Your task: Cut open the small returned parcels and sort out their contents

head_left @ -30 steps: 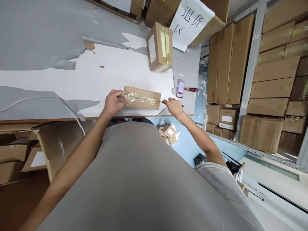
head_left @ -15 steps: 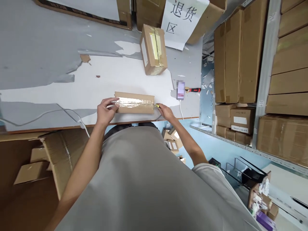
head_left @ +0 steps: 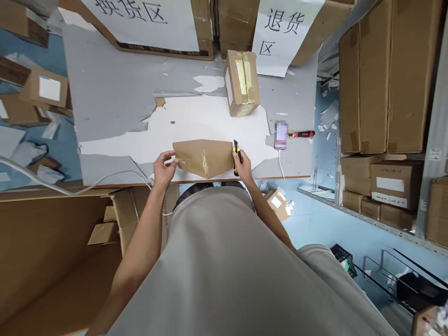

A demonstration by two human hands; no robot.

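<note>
A long flat cardboard box (head_left: 203,157), sealed with clear tape, sits tilted on edge near the front of the table (head_left: 115,98). My left hand (head_left: 164,168) grips the box's left end, fingers curled around it. My right hand (head_left: 242,166) is at the box's right end, closed on a yellow and black utility knife (head_left: 236,155) that points away from me, alongside the box.
A taped cardboard box (head_left: 242,82) stands further back on the table. A phone (head_left: 281,135) on a white cable and a red-handled tool (head_left: 301,134) lie at the right. Large open cartons (head_left: 52,242) sit at my left. Shelves of boxes (head_left: 381,93) fill the right side.
The box has been turned from lying flat to tilted on its edge. My right hand moved in against its right end, and the knife now stands along it. The camera view shifted.
</note>
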